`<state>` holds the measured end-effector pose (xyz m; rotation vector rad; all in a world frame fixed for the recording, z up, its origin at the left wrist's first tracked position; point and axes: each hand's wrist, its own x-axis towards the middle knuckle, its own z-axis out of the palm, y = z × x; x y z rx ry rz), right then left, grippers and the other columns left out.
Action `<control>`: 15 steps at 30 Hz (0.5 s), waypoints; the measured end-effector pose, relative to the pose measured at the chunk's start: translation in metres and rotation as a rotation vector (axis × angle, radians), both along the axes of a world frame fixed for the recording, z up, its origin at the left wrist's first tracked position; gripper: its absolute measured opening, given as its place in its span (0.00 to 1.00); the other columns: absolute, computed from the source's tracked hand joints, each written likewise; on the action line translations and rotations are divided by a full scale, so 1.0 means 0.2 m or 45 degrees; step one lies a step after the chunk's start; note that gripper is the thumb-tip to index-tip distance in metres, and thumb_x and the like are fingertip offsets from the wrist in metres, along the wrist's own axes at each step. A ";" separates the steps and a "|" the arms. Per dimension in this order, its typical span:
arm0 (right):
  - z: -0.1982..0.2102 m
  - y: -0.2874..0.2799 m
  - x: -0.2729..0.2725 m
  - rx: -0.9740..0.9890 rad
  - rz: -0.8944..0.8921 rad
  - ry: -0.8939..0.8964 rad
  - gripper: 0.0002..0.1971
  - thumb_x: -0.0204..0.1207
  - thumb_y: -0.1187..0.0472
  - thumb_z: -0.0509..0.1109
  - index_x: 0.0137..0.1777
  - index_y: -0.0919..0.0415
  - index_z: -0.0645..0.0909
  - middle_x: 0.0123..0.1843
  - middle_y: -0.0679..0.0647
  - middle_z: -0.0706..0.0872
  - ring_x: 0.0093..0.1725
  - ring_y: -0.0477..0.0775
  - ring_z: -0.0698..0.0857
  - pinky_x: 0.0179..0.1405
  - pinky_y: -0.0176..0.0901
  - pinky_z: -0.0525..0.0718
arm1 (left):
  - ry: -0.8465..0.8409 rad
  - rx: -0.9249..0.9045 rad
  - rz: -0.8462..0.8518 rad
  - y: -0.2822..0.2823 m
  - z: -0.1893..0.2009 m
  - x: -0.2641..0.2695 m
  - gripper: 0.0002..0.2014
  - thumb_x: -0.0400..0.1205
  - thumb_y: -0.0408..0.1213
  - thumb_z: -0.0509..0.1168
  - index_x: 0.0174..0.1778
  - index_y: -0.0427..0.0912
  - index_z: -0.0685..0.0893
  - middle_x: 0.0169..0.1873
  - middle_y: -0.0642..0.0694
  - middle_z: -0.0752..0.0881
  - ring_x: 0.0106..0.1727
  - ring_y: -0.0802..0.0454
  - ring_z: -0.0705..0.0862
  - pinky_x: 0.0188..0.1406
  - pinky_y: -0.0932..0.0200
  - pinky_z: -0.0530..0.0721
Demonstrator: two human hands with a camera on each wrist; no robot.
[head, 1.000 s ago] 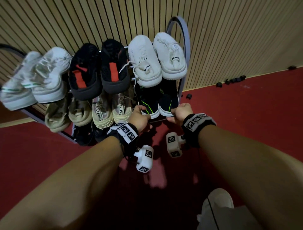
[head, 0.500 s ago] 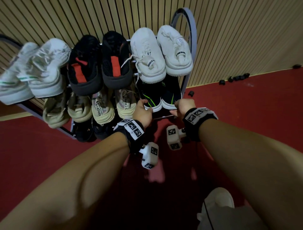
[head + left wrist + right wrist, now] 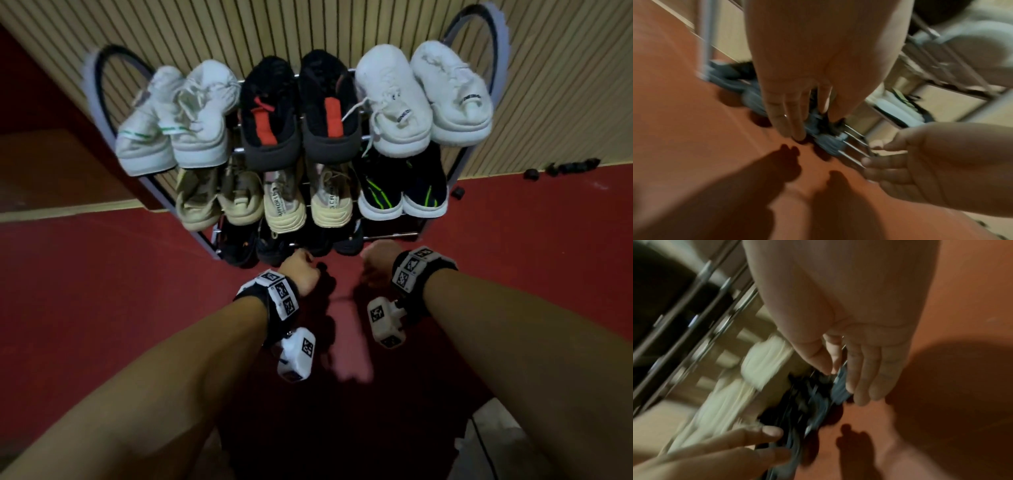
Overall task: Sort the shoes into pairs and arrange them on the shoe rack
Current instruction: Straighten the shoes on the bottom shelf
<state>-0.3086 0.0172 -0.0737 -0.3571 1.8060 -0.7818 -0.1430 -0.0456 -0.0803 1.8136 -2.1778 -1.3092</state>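
The metal shoe rack (image 3: 390,235) stands against the slatted wall with pairs side by side on three tiers. On top are a white-and-green pair (image 3: 178,126), a black-and-red pair (image 3: 298,113) and a white pair (image 3: 424,96). The middle tier holds two beige pairs (image 3: 263,202) and a black pair with green stripes (image 3: 402,192). Dark shoes (image 3: 274,246) fill the left of the bottom tier. My left hand (image 3: 298,274) (image 3: 812,128) hangs just before those dark shoes, fingers straight and holding nothing. My right hand (image 3: 376,263) (image 3: 844,384) is beside it at the bottom rail, also holding nothing.
Red floor (image 3: 102,291) spreads in front of the rack and to both sides. Several small black objects (image 3: 568,168) lie along the foot of the wall at the right, and one more (image 3: 457,192) sits by the rack's right leg.
Both hands have let go of the black pair with green stripes on the middle tier and dropped down to the bottom tier. The head view has pulled back.
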 end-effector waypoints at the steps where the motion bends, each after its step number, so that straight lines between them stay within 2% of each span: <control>1: -0.01 -0.03 0.04 0.002 0.058 0.003 0.12 0.81 0.65 0.61 0.36 0.54 0.71 0.37 0.53 0.79 0.37 0.50 0.82 0.36 0.42 0.85 | -0.013 0.033 0.003 -0.02 0.00 0.05 0.16 0.77 0.37 0.65 0.61 0.39 0.79 0.52 0.32 0.87 0.53 0.34 0.88 0.48 0.48 0.85; 3: -0.05 -0.11 0.12 0.055 0.226 -0.019 0.14 0.84 0.65 0.58 0.34 0.58 0.68 0.32 0.53 0.74 0.29 0.52 0.79 0.31 0.38 0.79 | -0.034 0.094 0.001 -0.06 -0.01 0.16 0.18 0.76 0.38 0.64 0.61 0.37 0.80 0.49 0.33 0.86 0.53 0.35 0.88 0.50 0.48 0.87; 5: -0.06 -0.19 0.21 0.060 0.255 -0.100 0.11 0.86 0.67 0.55 0.41 0.62 0.70 0.31 0.57 0.73 0.19 0.52 0.79 0.17 0.34 0.76 | -0.117 0.109 0.016 -0.10 -0.01 0.26 0.16 0.79 0.36 0.64 0.62 0.35 0.80 0.46 0.33 0.86 0.50 0.37 0.88 0.43 0.54 0.81; 6: -0.07 -0.22 0.26 0.072 0.294 -0.057 0.09 0.85 0.70 0.55 0.43 0.62 0.71 0.32 0.58 0.73 0.19 0.52 0.80 0.13 0.32 0.74 | -0.155 0.101 0.031 -0.13 -0.04 0.32 0.16 0.80 0.35 0.64 0.63 0.36 0.80 0.48 0.32 0.87 0.51 0.35 0.88 0.40 0.55 0.78; 8: -0.11 -0.27 0.35 0.067 0.354 -0.032 0.11 0.81 0.71 0.56 0.41 0.57 0.71 0.30 0.56 0.71 0.20 0.52 0.76 0.15 0.33 0.74 | -0.187 0.123 0.095 -0.19 -0.06 0.42 0.16 0.80 0.37 0.64 0.64 0.37 0.79 0.53 0.33 0.87 0.54 0.35 0.87 0.41 0.54 0.79; 10: -0.16 -0.32 0.41 0.026 0.407 -0.083 0.11 0.79 0.71 0.55 0.40 0.55 0.69 0.27 0.53 0.66 0.17 0.48 0.66 0.21 0.34 0.70 | -0.112 0.194 0.205 -0.24 -0.10 0.50 0.16 0.82 0.33 0.64 0.65 0.34 0.79 0.53 0.33 0.85 0.50 0.43 0.84 0.46 0.54 0.81; 12: -0.21 -0.36 0.45 0.001 0.367 -0.097 0.10 0.81 0.71 0.56 0.48 0.55 0.73 0.28 0.54 0.68 0.19 0.48 0.65 0.18 0.34 0.70 | 0.038 0.279 0.390 -0.31 -0.17 0.55 0.18 0.82 0.29 0.64 0.68 0.33 0.77 0.51 0.31 0.83 0.48 0.46 0.79 0.53 0.52 0.81; 14: -0.27 -0.42 0.47 -0.057 0.289 -0.127 0.14 0.81 0.70 0.60 0.63 0.57 0.75 0.32 0.56 0.75 0.22 0.51 0.71 0.18 0.35 0.75 | 0.152 0.296 0.583 -0.40 -0.28 0.60 0.21 0.76 0.34 0.68 0.65 0.43 0.75 0.52 0.29 0.85 0.47 0.44 0.82 0.61 0.40 0.83; 15: -0.29 -0.44 0.48 -0.076 0.290 -0.108 0.17 0.81 0.68 0.62 0.68 0.57 0.74 0.34 0.56 0.78 0.24 0.53 0.75 0.19 0.37 0.78 | 0.193 0.291 0.648 -0.47 -0.40 0.64 0.22 0.71 0.38 0.69 0.61 0.46 0.75 0.54 0.30 0.86 0.48 0.42 0.84 0.61 0.35 0.83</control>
